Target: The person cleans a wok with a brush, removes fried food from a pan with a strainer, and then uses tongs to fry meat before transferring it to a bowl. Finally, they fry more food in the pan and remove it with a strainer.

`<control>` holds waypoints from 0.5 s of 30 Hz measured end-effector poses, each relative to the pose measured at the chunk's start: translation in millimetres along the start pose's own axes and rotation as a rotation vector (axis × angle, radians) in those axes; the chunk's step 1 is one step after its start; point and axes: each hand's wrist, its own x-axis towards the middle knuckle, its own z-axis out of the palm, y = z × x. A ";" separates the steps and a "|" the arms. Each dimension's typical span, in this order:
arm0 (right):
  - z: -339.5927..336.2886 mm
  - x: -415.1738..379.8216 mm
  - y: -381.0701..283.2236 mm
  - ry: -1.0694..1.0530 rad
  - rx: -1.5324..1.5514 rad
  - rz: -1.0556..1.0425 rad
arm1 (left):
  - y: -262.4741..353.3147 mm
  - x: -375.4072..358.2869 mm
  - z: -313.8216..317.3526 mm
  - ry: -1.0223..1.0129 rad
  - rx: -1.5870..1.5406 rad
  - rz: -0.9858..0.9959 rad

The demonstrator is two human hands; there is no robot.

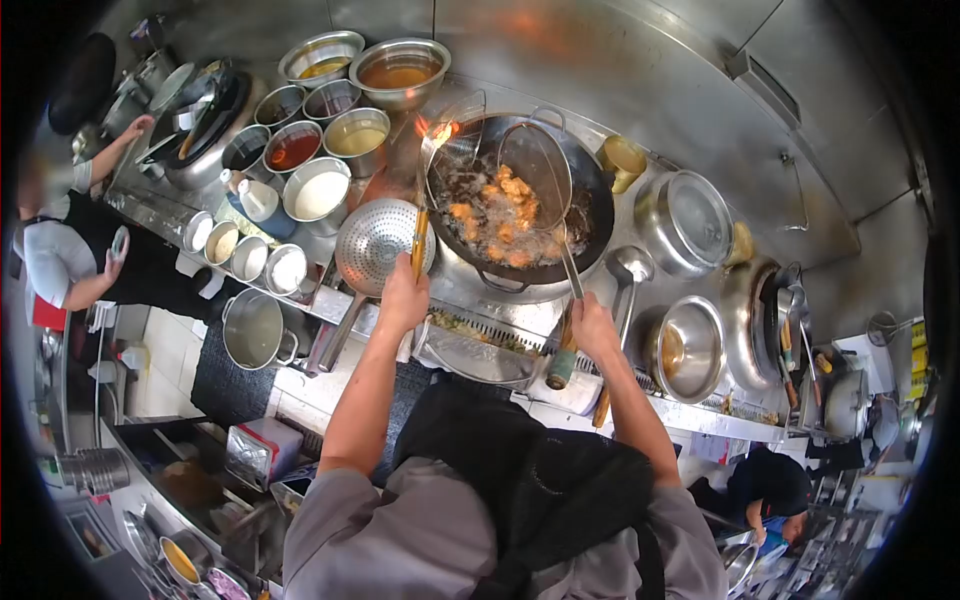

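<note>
Bubbling dark oil fills a black wok on the stove, with golden-brown fried pieces in it. My right hand is closed round the long handle of a round wire skimmer, whose mesh hoop reaches over the wok and the fried pieces. In my left hand is the wooden handle of a wire strainer. Its wire head stands at the wok's left rim, close to an orange flame. Below that handle, a perforated metal ladle rests left of the wok.
Sauce bowls and seasoning cups stand at left. A solid ladle, a lidded pot and a steel bowl are at right. One person works at far left, another at lower right.
</note>
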 end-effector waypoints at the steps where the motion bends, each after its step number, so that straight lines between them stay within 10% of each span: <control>1: -4.2 -5.6 -7.5 -0.003 0.000 0.006 | -4.8 0.7 1.5 0.028 -0.021 0.035; 15: -10.4 -58.9 -32.9 0.017 -0.118 0.000 | -16.3 7.3 -7.9 -0.079 -0.141 -0.079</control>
